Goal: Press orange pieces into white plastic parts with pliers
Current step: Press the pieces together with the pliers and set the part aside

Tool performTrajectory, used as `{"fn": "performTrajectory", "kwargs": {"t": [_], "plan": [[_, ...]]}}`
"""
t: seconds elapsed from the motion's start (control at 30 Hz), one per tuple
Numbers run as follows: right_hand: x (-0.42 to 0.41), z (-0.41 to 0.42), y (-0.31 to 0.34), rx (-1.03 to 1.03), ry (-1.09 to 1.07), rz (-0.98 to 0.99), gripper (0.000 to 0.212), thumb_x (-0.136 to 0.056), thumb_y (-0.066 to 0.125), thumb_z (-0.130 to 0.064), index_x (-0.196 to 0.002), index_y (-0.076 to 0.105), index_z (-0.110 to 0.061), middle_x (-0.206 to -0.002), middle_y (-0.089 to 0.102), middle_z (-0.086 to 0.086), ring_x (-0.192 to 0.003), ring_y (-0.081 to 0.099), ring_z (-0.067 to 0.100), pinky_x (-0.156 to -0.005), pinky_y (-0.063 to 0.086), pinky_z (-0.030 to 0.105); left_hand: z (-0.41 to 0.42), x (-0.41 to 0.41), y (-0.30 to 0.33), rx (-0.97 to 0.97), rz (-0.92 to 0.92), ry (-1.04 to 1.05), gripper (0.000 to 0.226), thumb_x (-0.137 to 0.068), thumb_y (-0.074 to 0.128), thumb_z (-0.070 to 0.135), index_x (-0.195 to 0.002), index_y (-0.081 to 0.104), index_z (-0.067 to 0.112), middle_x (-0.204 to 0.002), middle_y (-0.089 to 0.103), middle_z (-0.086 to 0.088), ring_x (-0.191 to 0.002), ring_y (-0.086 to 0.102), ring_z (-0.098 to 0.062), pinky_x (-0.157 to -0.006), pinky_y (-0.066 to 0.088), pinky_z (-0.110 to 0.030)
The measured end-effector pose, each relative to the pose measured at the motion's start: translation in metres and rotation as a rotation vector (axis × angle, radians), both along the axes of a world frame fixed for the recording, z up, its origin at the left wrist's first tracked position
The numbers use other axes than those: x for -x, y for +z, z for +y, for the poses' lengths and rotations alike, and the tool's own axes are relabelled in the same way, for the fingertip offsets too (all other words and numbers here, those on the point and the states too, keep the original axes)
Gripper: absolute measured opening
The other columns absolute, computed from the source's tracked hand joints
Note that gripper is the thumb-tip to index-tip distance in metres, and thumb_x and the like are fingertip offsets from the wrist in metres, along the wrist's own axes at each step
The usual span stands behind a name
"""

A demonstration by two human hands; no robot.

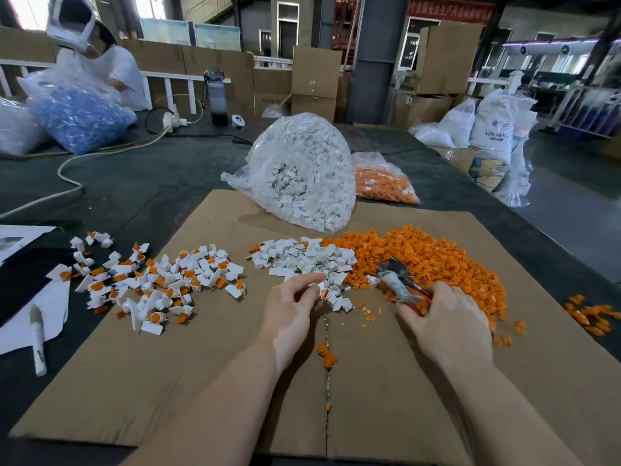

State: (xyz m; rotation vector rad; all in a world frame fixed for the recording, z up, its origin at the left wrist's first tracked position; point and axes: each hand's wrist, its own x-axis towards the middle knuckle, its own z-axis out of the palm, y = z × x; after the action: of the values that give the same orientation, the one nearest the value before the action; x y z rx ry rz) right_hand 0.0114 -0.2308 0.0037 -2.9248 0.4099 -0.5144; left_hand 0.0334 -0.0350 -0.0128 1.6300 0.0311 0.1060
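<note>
The left hand (291, 306) pinched a white part (325, 292) with an orange piece seated in it, at the near edge of the white pile (302, 257). The right hand (447, 317) gripped the pliers (398, 280) by the red handles, head resting on the orange heap (437, 260). The parts looked light, stiff and easily scattered, best pinched by the flat tab. Finished ones (158, 280) lay left on the cardboard (201, 381).

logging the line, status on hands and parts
Left hand pinches white part with orange piece. Right hand grips pliers over orange pile. Nothing between them.
</note>
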Motion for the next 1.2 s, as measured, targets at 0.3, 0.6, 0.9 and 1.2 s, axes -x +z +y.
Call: {"fn": "performTrajectory", "kwargs": {"t": [0.3,0.6,0.9,1.2], "plan": [[0.001,0.007,-0.012,0.159,0.046,-0.048,0.054,-0.085,0.058,-0.05,-0.121,0.058,-0.01,-0.12,0.057,0.012,-0.115,0.048,0.031,-0.103,0.028,0.046,0.0,0.001,-0.002,-0.217,-0.062,-0.024,0.016,-0.093,0.055,0.016,-0.101,0.064,0.026,-0.085,0.059,0.013,-0.08,0.055,0.004,-0.065,0.036,0.004],[0.005,0.06,-0.018,-0.255,0.724,-0.382,0.012,-0.073,0.075,0.0,-0.083,0.072,-0.005,-0.079,0.066,0.005,-0.077,0.062,0.023,-0.069,0.054,0.033,-0.003,0.0,-0.002,-0.395,-0.113,-0.044,0.012,-0.089,0.061,0.016,-0.095,0.07,0.013,-0.088,0.065,0.004,-0.086,0.057,-0.009,-0.069,0.039,-0.007],[0.002,0.062,-0.026,-0.19,0.669,-0.332,0.009,-0.077,0.073,-0.003,-0.078,0.064,-0.004,-0.077,0.061,0.005,-0.075,0.057,0.025,-0.061,0.051,0.039,-0.004,0.0,-0.003,-0.442,-0.132,-0.079,0.011,-0.089,0.06,0.015,-0.09,0.071,0.014,-0.082,0.064,0.006,-0.079,0.055,-0.005,-0.063,0.035,-0.002],[-0.01,0.054,-0.032,-0.18,0.158,-0.328,0.02,-0.082,0.065,0.002,-0.101,0.069,-0.003,-0.099,0.065,0.015,-0.093,0.057,0.037,-0.081,0.042,0.048,-0.002,0.0,-0.008,-0.269,-0.054,0.091,0.014,-0.092,0.056,0.015,-0.094,0.065,0.027,-0.09,0.064,0.001,-0.083,0.057,-0.01,-0.07,0.039,-0.014]]}}
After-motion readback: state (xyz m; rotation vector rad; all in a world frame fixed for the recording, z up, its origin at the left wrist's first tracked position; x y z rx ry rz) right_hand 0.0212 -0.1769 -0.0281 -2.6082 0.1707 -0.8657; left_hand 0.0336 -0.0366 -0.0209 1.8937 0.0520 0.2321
